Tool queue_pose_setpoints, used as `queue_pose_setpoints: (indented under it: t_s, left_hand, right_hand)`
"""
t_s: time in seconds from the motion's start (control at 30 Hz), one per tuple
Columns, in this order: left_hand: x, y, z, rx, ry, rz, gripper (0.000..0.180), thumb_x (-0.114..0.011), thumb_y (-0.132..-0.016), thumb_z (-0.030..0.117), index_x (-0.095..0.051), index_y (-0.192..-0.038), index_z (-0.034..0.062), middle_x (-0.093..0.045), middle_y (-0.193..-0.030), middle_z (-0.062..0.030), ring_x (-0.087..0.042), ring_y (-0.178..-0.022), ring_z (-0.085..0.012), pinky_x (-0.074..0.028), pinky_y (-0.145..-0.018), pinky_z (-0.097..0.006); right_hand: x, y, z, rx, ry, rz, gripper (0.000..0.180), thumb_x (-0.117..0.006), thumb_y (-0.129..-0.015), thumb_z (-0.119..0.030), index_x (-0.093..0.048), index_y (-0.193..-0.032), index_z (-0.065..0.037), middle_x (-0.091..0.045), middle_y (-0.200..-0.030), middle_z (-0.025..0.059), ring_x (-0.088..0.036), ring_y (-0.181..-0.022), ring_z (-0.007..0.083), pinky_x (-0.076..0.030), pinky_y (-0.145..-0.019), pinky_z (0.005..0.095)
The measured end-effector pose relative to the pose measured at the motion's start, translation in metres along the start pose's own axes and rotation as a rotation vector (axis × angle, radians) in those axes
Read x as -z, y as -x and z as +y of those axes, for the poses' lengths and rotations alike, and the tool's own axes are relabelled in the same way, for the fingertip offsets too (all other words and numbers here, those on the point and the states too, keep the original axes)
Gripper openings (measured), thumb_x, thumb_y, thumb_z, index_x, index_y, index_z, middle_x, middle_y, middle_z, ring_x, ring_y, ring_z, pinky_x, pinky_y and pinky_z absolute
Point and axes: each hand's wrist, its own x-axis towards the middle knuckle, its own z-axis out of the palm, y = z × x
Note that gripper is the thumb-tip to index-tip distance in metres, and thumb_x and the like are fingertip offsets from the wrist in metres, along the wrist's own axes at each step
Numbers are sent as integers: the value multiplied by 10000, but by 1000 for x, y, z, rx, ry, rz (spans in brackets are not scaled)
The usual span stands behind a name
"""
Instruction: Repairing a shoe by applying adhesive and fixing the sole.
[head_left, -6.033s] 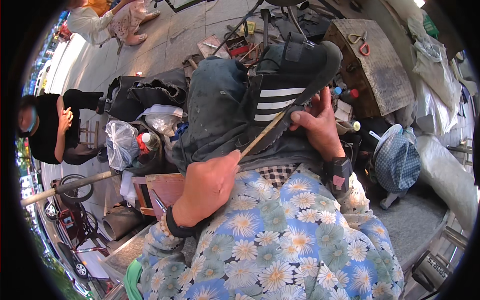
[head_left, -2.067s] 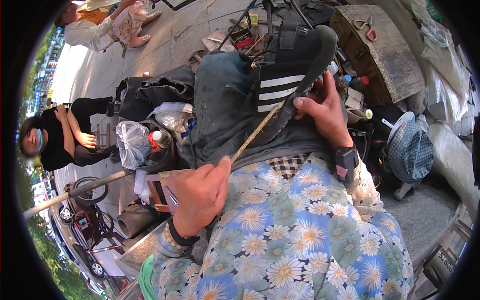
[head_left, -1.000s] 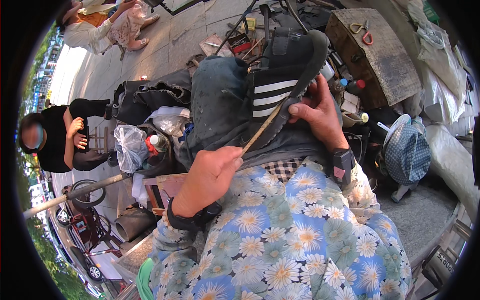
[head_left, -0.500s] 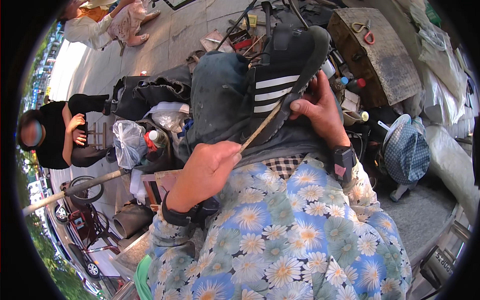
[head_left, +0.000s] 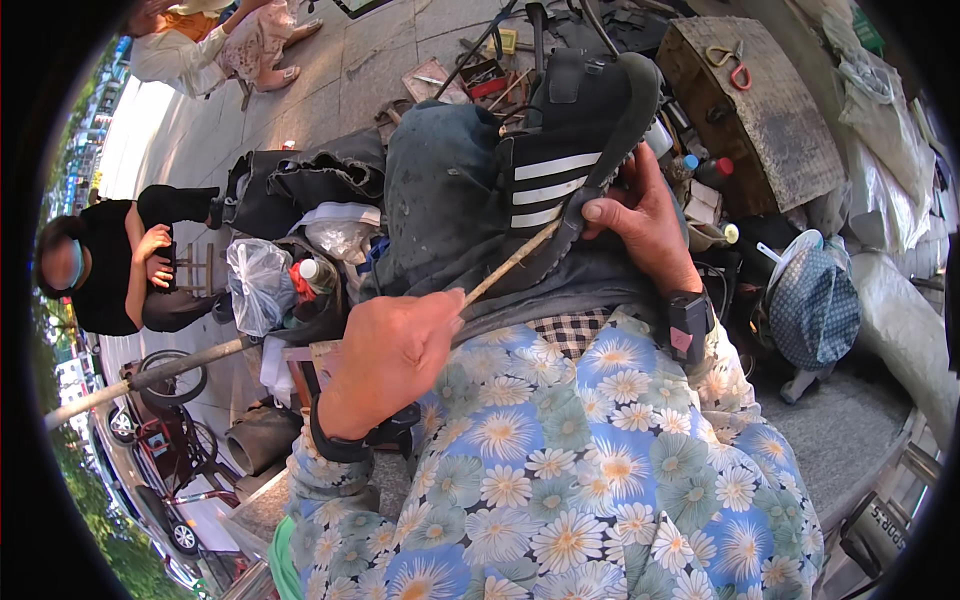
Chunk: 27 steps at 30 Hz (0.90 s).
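Across my lap lies a black shoe [head_left: 552, 150] with white stripes on its side, its sole edge turned toward my right. My right hand [head_left: 643, 220] grips the shoe at the sole, thumb on the near side and fingers partly hidden behind it. A thin wooden stick [head_left: 512, 266] is pinched in my left hand [head_left: 400, 350], whose fingers are closed. The far end of the stick touches the shoe where the striped side meets the sole. Dark cloth [head_left: 435, 190] covers my lap under and beside the shoe.
A worn wooden box [head_left: 765, 120] with red-handled scissors [head_left: 738, 72] on it stands far right, beside capped bottles [head_left: 713, 170]. At left are a plastic bag [head_left: 258, 285], a pole [head_left: 165, 378] and a seated person [head_left: 105, 260]. Another person [head_left: 225, 50] sits far left.
My left hand has shifted a little left and toward me, drawing the stick back along the shoe's sole edge. My right hand and the shoe stay nearly in place.
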Motion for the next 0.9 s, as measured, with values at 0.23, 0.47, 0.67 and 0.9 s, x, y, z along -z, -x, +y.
queue_pose_setpoints:
  t_s: [0.23, 0.47, 0.67, 0.9]
  left_hand:
    - [-30, 0, 5, -140, -528, 81, 229, -595, -809, -13, -632, -1035, -28, -649, -728, -151, -623, -549, -222, -453, -497, -290]
    - [-29, -4, -9, 46, 314, 47, 202, -576, -854, 13, -617, -1041, -53, -603, -657, -81, -548, -505, -111, -404, -483, -235]
    - [-25, -14, -8, 80, 343, -26, 194, -571, -866, 27, -610, -1034, -64, -597, -661, -96, -526, -509, -110, -404, -500, -235]
    - [-28, 3, -1, -127, -364, 104, 279, -638, -774, 31, -628, -1052, 11, -571, -637, -138, -565, -559, -334, -417, -477, -397]
  right_hand:
    - [4, 0, 3, -16, 24, 7, 1006, -759, -710, 15, -103, -1471, -40, -488, -1174, 158, -613, -716, 150, -518, -592, 255]
    - [6, -2, 3, -11, -21, -13, 1023, -750, -722, 17, -67, -1481, -48, -462, -1196, 165, -614, -723, 161, -520, -583, 262]
    - [6, -5, 4, -11, -16, -21, 1012, -748, -724, 11, -78, -1479, -54, -465, -1184, 162, -612, -734, 160, -523, -579, 261]
    - [-5, 2, 9, -57, 30, 97, 1094, -820, -650, -50, -86, -1461, -20, -343, -1289, 210, -596, -771, 163, -534, -560, 299]
